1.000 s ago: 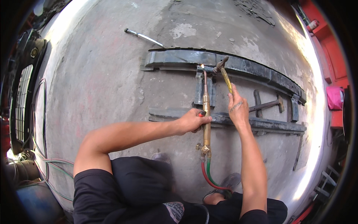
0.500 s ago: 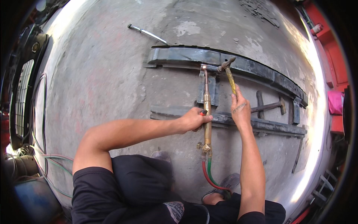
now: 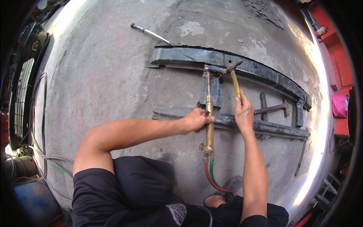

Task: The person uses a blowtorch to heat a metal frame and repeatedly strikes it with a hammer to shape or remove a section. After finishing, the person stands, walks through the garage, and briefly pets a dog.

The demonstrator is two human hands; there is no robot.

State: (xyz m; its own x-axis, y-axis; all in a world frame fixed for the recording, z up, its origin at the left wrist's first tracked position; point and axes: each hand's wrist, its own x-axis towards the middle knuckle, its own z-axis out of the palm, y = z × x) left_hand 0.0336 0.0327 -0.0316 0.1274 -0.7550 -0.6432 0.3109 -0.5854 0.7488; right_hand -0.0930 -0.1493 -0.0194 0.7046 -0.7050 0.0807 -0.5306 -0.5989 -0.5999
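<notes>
My left hand (image 3: 196, 120) is closed around a brass gas torch (image 3: 210, 130); a small red-and-black object (image 3: 205, 113), too hidden to name, pokes out of the same grip. The torch tip touches or nearly touches a bracket (image 3: 214, 92) under a long dark metal beam (image 3: 185, 56), where a small bright spot shows. My right hand (image 3: 245, 113) grips a hammer (image 3: 235, 81) by its yellow handle. The hammer's rusty head is close to the beam's lower edge, just right of the torch tip; whether it touches is unclear.
Nearer me lies a second metal bar (image 3: 261, 126). Another hammer (image 3: 278, 108) rests between bar and beam. Beyond the beam is a shiny metal rod (image 3: 151, 34). Red and green hoses (image 3: 209, 172) trail from the torch past my foot. A car grille (image 3: 24, 98) stands far left.
The hammer head has shifted slightly right and toward me, with a small change in its tilt. The glow at the torch tip looks smaller. My left hand stays almost in place.
</notes>
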